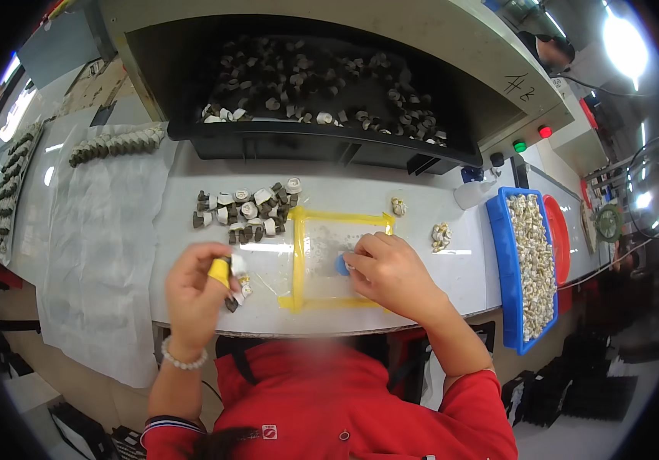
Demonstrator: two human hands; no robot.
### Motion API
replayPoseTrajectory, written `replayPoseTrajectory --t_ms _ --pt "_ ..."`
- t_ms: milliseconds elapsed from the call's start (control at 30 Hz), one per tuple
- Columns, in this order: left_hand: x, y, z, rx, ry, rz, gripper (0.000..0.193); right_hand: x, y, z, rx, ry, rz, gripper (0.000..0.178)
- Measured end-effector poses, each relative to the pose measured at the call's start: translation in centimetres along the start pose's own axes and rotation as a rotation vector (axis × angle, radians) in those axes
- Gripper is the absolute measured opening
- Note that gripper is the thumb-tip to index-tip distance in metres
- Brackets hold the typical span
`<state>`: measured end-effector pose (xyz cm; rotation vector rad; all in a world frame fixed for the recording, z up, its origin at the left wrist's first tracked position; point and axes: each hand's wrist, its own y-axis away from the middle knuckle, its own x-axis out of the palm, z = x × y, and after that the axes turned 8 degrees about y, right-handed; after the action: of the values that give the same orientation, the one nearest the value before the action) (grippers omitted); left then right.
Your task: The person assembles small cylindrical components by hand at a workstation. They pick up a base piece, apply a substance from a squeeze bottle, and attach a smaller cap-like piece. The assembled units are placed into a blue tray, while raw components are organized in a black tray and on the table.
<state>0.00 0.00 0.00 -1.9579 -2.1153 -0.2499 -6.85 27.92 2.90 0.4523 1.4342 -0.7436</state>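
Left hand (pixel 197 290) pinching white piece (pixel 238 264) at its fingertips; right hand (pixel 389 273) bunched at blue disc (pixel 341 264) just left of it, grip can't tell; best steady disc, light fingertip pressure

A beige housing (pixel 464 38) is set at the back of the bench (pixel 421 184), its right side marked by hand and fitted with a red button (pixel 545 132), a green button (pixel 520 146) and a black knob (pixel 497 159). Near these, a whitish bottle (pixel 474 195) is stood on the bench. A red basin (pixel 561 239) is partly seen at the right. At the left, a white sheet (pixel 103 268) is draped over the front edge. A person (pixel 556 54) is glimpsed at upper right, near a bright lamp (pixel 626 46); dark boxes (pixel 575 395) are seen at lower right
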Motion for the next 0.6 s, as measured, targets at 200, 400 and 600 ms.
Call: replayPoseTrajectory --t_ms 200,400,600 --pt "5.8 2.8 2.6 -0.398 0.478 0.125 0.018 -0.1 0.4 0.3 0.127 -0.176 -0.096 0.022" --pt "8.0 2.2 4.2 -0.398 0.542 0.062 0.023 0.9 2.3 1.0 0.353 -0.579 -0.162 0.028" --pt "7.4 2.2 5.1 -0.438 0.53 0.085 0.02 1.6 3.2 1.6 0.356 -0.921 -0.154 0.027"
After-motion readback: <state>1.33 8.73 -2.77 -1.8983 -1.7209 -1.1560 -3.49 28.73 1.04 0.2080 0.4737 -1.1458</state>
